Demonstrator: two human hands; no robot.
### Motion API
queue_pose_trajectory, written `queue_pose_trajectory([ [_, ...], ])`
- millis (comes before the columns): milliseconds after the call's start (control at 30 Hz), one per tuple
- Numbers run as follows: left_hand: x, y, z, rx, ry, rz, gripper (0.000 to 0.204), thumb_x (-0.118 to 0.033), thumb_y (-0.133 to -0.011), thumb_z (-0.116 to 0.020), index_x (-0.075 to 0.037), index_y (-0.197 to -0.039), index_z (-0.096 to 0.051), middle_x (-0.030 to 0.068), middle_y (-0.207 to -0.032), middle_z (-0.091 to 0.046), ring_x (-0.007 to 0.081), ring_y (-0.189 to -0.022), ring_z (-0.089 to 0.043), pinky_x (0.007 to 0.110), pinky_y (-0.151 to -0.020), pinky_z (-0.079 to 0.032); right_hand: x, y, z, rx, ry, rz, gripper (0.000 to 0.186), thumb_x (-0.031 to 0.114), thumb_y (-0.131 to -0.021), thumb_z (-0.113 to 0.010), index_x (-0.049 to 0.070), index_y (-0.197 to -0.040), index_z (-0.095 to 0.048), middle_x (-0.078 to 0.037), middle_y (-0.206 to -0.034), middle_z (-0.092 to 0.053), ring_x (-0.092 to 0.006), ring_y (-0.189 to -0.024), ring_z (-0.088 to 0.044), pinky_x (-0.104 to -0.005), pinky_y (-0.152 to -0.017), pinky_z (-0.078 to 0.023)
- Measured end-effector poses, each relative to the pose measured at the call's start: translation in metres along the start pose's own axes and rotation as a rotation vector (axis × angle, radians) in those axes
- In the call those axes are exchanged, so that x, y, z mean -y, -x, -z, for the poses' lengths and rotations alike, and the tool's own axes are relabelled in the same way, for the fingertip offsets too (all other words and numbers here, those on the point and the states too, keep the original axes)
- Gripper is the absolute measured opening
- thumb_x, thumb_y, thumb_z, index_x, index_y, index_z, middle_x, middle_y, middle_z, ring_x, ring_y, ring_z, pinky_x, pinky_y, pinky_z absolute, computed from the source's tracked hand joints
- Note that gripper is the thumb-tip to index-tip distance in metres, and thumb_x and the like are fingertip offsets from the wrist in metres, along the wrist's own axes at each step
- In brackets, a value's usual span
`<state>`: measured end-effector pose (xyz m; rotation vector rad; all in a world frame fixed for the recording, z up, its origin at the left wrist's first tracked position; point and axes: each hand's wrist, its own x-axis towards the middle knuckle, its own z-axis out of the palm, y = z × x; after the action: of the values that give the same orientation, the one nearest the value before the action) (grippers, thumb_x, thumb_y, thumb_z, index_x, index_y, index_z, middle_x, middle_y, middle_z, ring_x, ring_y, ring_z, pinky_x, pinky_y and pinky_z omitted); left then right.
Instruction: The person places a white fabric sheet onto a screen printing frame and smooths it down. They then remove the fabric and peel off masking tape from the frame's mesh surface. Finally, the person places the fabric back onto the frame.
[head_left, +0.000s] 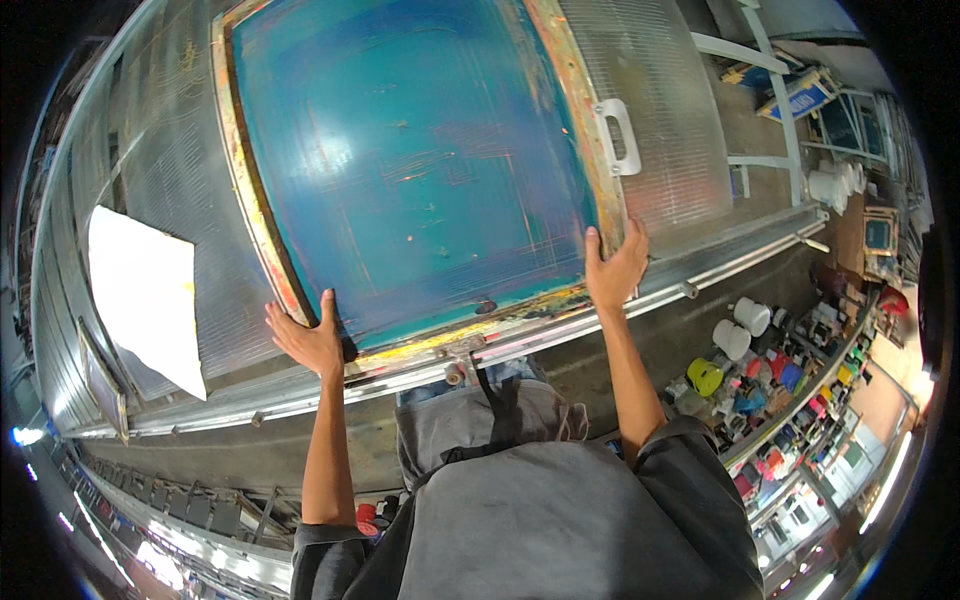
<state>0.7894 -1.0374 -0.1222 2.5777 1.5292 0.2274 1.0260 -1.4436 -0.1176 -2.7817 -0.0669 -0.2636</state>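
Note:
A large screen printing frame lies in front of me on a ribbed table. Its wooden edges are stained with paint, and its mesh is blue-green with thin scratches. My left hand grips the near left corner, thumb over the wood and fingers spread along the outer side. At the near right corner my right hand is closed around the edge in the same way. A metal clamp sits at the middle of the near edge, against the rail. The undersides of both hands' grips are hidden.
A white sheet rests on the table to the left. A white handle stands beside the frame's right edge. Metal rails run along the table's near side. White buckets, a yellow-green bucket and many containers crowd the lower right.

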Motion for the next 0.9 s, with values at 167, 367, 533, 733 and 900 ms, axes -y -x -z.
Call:
queue_pose_trajectory([
  [167, -0.006, -0.002, -0.001, 0.010, 0.004, 0.007, 0.108, -0.065, -0.079, -0.078, 0.004, -0.152, -0.038, 0.0206, -0.161, -0.036, 0.0405, -0.151, -0.029, 0.058, -0.122, -0.023, 0.000, 0.000, 0.004, 0.011, -0.017, -0.008, 0.068, 0.037, -0.089, -0.072, -0.003, -0.137, -0.046, -0.024, -0.139, -0.049, -0.0438, -0.130, -0.046, -0.0536, -0.107, -0.037],
  [367, -0.004, -0.002, -0.005, 0.012, 0.000, 0.022, 0.104, -0.066, -0.083, -0.072, 0.004, -0.152, -0.038, 0.0204, -0.161, -0.035, 0.0407, -0.152, -0.027, 0.059, -0.123, -0.022, -0.005, -0.004, -0.002, 0.027, -0.037, 0.036, 0.062, 0.032, -0.093, -0.065, -0.005, -0.138, -0.043, -0.025, -0.140, -0.047, -0.0439, -0.131, -0.044, -0.0538, -0.109, -0.036],
  [533, -0.011, -0.001, -0.002, 0.024, 0.017, 0.054, 0.104, -0.066, -0.083, -0.071, 0.003, -0.153, -0.036, 0.0201, -0.161, -0.035, 0.0405, -0.152, -0.027, 0.059, -0.123, -0.022, 0.001, -0.006, 0.000, 0.048, -0.022, 0.023, 0.064, 0.033, -0.092, -0.066, -0.004, -0.138, -0.042, -0.025, -0.139, -0.047, -0.0433, -0.130, -0.043, -0.0534, -0.109, -0.035],
  [733, -0.011, -0.002, -0.002, -0.005, -0.021, 0.017, 0.105, -0.068, -0.082, -0.073, 0.005, -0.150, -0.039, 0.0229, -0.157, -0.039, 0.0421, -0.147, -0.034, 0.055, -0.118, -0.032, 0.001, -0.004, 0.002, 0.046, -0.044, 0.021, 0.070, 0.034, -0.086, -0.070, -0.004, -0.138, -0.042, -0.024, -0.138, -0.047, -0.0432, -0.129, -0.044, -0.0533, -0.108, -0.036],
  [900, -0.013, -0.002, -0.001, 0.004, -0.020, 0.012, 0.107, -0.069, -0.080, -0.073, 0.005, -0.151, -0.039, 0.0233, -0.158, -0.038, 0.0419, -0.147, -0.033, 0.056, -0.117, -0.032, 0.004, -0.005, 0.003, 0.060, -0.027, 0.002, 0.071, 0.030, -0.082, -0.072, -0.004, -0.137, -0.042, -0.024, -0.137, -0.046, -0.0433, -0.129, -0.044, -0.0528, -0.108, -0.037],
])
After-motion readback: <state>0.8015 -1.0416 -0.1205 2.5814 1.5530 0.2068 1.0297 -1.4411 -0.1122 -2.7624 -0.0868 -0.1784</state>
